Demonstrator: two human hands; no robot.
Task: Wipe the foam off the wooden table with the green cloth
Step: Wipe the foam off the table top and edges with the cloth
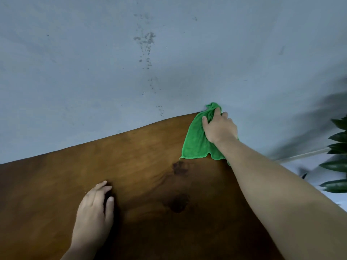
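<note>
Background: grey-blue painted wall [93, 62] stood directly behind the table, marked with a vertical trail of dark speckled stains [148, 40].
Surface: brown flat-topped wooden table [140, 184] filled the lower view, with two dark knot-like patches [177, 202] near the table's middle.
Cloth: rumpled green microfibre cloth [195, 139] lay on the table's far right corner, its upper end bunched up where table met wall.
Right hand: right hand [219, 128] sat on top of the cloth, arm fully extended. Fingers were curled into the bunched fabric, thumb spread to the side. Judged a working grip, pressing the cloth down while holding it gathered for reach into the corner.
Left hand: left hand [93, 209] rested flat on the table's near left area, fingers straight and together, holding nothing. Judged a brace for the long reach across.
Foam: none could be made out on the exposed table top. Anything beneath the cloth was hidden.
Progress: judged late in the job, with the far corner the last area under attention.
Surroundings: dark green pointed plant leaves [338, 147] hung beyond the table's right side, clear of the arm.
</note>
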